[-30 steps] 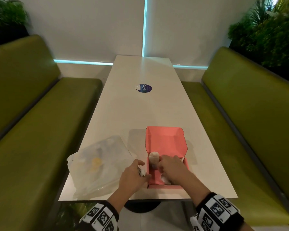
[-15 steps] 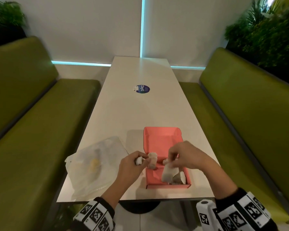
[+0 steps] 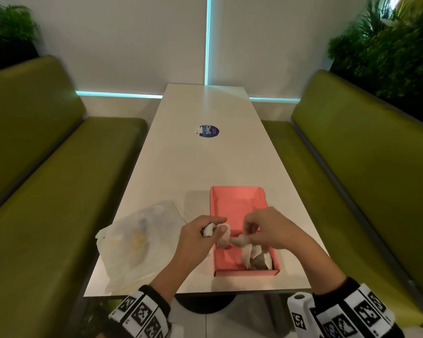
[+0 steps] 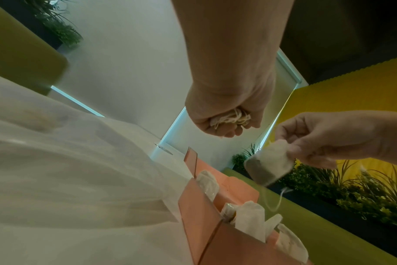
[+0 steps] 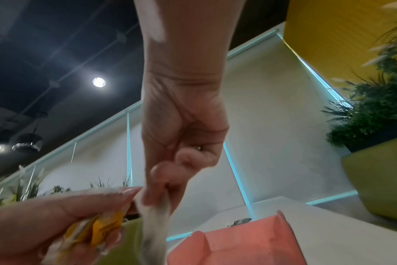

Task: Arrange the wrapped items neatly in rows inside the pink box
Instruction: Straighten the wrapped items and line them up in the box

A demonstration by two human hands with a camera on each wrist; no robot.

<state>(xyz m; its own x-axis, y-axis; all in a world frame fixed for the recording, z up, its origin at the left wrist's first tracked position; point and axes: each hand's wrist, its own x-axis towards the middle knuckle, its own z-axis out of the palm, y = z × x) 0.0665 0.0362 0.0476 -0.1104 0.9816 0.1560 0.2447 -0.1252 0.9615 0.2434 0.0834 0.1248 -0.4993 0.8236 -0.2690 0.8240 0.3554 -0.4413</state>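
Two hands worked one tea bag over the pink box.

Right hand (image 3: 269, 228) pinched a wrapped item (image 4: 269, 167), a soft paper tea bag, by its top edge between thumb and fingers (image 4: 306, 152), holding it above the near half of the pink box (image 3: 235, 206) on the bench (image 3: 205, 162). Left hand (image 3: 200, 237), curled at the box's left wall, gripped a bundle of string and tags (image 4: 231, 117), possibly attached to that bag, though blur hid the link. Several more bags (image 3: 257, 258) stood crumpled at the box's near right corner. Such a bag looked very light, limp and easily torn, its trailing string apt to snag; a gentle pinch at the folded top seam seemed the best hold. A clear plastic bag (image 3: 137, 240) lay left of the box.
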